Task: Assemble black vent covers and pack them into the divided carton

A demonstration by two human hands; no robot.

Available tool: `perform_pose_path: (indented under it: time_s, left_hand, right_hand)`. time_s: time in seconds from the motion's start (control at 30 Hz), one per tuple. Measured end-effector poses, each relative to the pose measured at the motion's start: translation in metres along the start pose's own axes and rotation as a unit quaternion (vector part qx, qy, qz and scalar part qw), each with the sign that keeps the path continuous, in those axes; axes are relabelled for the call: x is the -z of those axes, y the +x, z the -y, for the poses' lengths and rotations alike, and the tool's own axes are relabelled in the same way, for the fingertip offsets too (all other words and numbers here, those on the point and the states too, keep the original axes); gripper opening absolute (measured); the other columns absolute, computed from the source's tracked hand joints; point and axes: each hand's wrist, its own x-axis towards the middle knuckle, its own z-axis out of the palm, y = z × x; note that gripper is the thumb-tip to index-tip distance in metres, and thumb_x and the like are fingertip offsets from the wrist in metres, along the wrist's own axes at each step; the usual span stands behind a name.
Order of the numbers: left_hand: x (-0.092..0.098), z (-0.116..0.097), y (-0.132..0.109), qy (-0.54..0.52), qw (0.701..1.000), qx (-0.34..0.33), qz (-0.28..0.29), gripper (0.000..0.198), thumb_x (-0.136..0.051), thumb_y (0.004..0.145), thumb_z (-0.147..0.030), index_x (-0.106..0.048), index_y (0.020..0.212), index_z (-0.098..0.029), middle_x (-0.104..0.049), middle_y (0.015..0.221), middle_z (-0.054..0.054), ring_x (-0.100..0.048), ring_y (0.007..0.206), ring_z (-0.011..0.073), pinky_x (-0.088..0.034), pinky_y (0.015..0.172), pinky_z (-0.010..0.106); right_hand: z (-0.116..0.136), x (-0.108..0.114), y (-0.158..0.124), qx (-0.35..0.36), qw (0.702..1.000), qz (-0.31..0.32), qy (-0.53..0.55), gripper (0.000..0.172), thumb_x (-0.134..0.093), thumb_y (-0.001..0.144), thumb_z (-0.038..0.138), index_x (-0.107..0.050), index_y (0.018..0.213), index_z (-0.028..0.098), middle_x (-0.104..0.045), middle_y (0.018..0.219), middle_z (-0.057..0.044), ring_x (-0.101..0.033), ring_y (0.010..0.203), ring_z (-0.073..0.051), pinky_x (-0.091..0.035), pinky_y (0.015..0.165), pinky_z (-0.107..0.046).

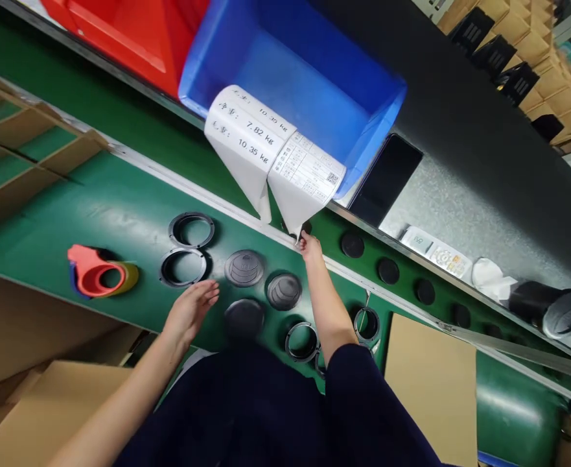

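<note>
Pinching the label strip [310, 170] by its tip, our right hand [309, 246] sits below the blue bin [285, 71], whose edge the label strip drapes over. We judge it light, limp, easily creased, best held by its edges. Our left hand [192, 311] hangs half-curled, seemingly empty.

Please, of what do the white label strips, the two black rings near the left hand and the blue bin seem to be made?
White label strips: probably smooth paper, thin and curling. Black rings: likely satin plastic, given soft highlights on their rims, though coated metal is possible. Blue bin: seemingly moulded plastic, with evenly coloured, slightly glossy walls.
</note>
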Motion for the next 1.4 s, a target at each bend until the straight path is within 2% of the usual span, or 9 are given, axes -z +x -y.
perform_pose_path:
  time_s: [0.27,0.37,0.43,0.53,0.7,0.83,1.1,1.2,1.4]
  left_hand:
    - [-0.017,0.023,-0.061,-0.188,0.936,-0.029,0.298,0.053,-0.068,0.089,-0.048,-0.064,0.135,-0.021,-0.067,0.137,0.012,-0.057,0.135,0.0322,-0.043,0.116,0.052]
    - [-0.008,0.024,-0.087,-0.201,0.925,-0.054,0.317,0.058,-0.055,0.095,-0.051,-0.058,0.144,-0.019,-0.065,0.141,0.013,-0.051,0.141,0.0344,-0.04,0.119,0.053]
    - [-0.002,0.025,-0.102,-0.201,0.922,-0.051,0.326,0.06,-0.051,0.097,-0.051,-0.055,0.149,-0.021,-0.065,0.141,0.012,-0.052,0.141,0.0343,-0.04,0.119,0.054]
    - [0.007,0.03,-0.12,-0.205,0.919,-0.052,0.332,0.06,-0.049,0.098,-0.05,-0.051,0.152,-0.022,-0.067,0.14,0.01,-0.054,0.14,0.0321,-0.039,0.12,0.052]
    - [0.018,0.043,-0.139,-0.21,0.919,-0.057,0.33,0.058,-0.047,0.1,-0.047,-0.051,0.152,-0.022,-0.069,0.138,0.009,-0.054,0.14,0.0304,-0.04,0.12,0.052]
    - [0.026,0.044,-0.15,-0.206,0.921,-0.057,0.325,0.058,-0.046,0.1,-0.047,-0.053,0.15,-0.019,-0.067,0.14,0.011,-0.053,0.141,0.032,-0.039,0.12,0.053]
    - [0.026,0.053,-0.163,-0.165,0.928,-0.078,0.325,0.059,-0.055,0.093,-0.042,-0.057,0.147,-0.019,-0.071,0.132,0.009,-0.06,0.132,0.0324,-0.045,0.118,0.049]
    - [0.025,0.054,-0.164,-0.164,0.934,-0.088,0.304,0.053,-0.055,0.092,-0.044,-0.065,0.136,-0.016,-0.074,0.126,0.01,-0.061,0.132,0.033,-0.047,0.116,0.046]
    - [0.025,0.048,-0.168,-0.152,0.93,-0.11,0.316,0.052,-0.063,0.088,-0.048,-0.069,0.128,-0.015,-0.073,0.13,0.01,-0.059,0.134,0.0329,-0.048,0.116,0.045]
  right_hand:
    - [-0.096,0.002,-0.211,-0.068,0.947,0.301,0.086,0.05,-0.086,0.069,0.054,-0.049,0.077,0.022,-0.054,0.065,0.006,-0.049,0.056,-0.008,-0.044,0.053,-0.019]
    - [-0.096,0.015,-0.244,0.063,0.955,0.285,-0.059,0.046,-0.071,0.082,0.066,-0.057,0.082,0.022,-0.061,0.075,0.0,-0.056,0.066,-0.013,-0.052,0.063,-0.027]
    - [-0.083,0.024,-0.25,0.257,0.932,0.209,-0.15,0.044,-0.063,0.089,0.064,-0.066,0.097,0.021,-0.065,0.095,-0.007,-0.061,0.089,-0.02,-0.056,0.084,-0.036]
    - [-0.06,0.033,-0.25,0.479,0.827,0.175,-0.235,0.044,-0.05,0.101,0.056,-0.072,0.123,0.026,-0.057,0.128,-0.011,-0.05,0.126,-0.026,-0.043,0.112,-0.047]
    - [-0.052,0.034,-0.252,0.535,0.744,0.238,-0.323,0.041,-0.041,0.108,0.047,-0.077,0.123,0.034,-0.048,0.143,-0.007,-0.04,0.137,-0.027,-0.036,0.118,-0.048]
    - [-0.057,0.033,-0.257,0.537,0.737,0.261,-0.317,0.04,-0.042,0.108,0.045,-0.078,0.122,0.034,-0.048,0.145,-0.006,-0.04,0.139,-0.027,-0.034,0.12,-0.049]
    - [-0.052,0.015,-0.281,0.43,0.821,0.31,-0.211,0.052,-0.072,0.089,0.052,-0.063,0.131,0.023,-0.068,0.131,-0.008,-0.062,0.124,-0.024,-0.048,0.111,-0.04]
    - [-0.05,0.013,-0.285,0.413,0.826,0.337,-0.185,0.036,-0.058,0.099,0.048,-0.068,0.124,0.024,-0.074,0.126,-0.004,-0.067,0.119,-0.021,-0.049,0.111,-0.035]
    - [-0.043,0.021,-0.285,0.407,0.813,0.391,-0.143,0.052,-0.051,0.103,0.052,-0.058,0.145,0.024,-0.069,0.137,-0.007,-0.062,0.132,-0.021,-0.045,0.119,-0.038]
